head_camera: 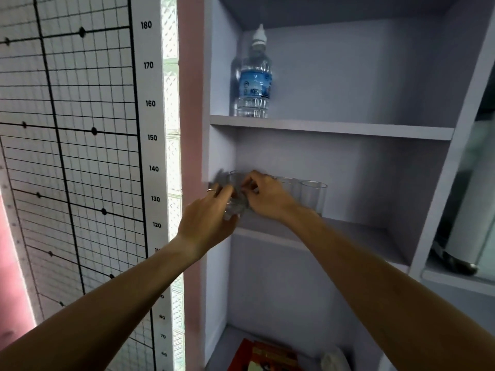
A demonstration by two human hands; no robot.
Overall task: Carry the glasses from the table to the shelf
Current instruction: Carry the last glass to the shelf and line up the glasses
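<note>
Both hands are at the left end of the middle shelf (pixel 348 234) of a pale cabinet. My left hand (pixel 207 214) grips a clear glass (pixel 232 207) from the side; the glass is blurred and sits at the shelf's front edge. My right hand (pixel 269 196) reaches over from the right, and its curled fingertips pinch the upper part of the same glass. Another rim (pixel 235 174) shows just behind the hands. Two more clear glasses (pixel 314 196) stand upright in a row on the shelf to the right, the nearer one (pixel 288 183) partly hidden by my right hand.
A water bottle (pixel 254 81) stands on the shelf above. A red box (pixel 270 356) lies on the lower shelf. A height chart (pixel 80 156) covers the wall to the left. At the right, a separate compartment holds a white cylinder (pixel 466 228).
</note>
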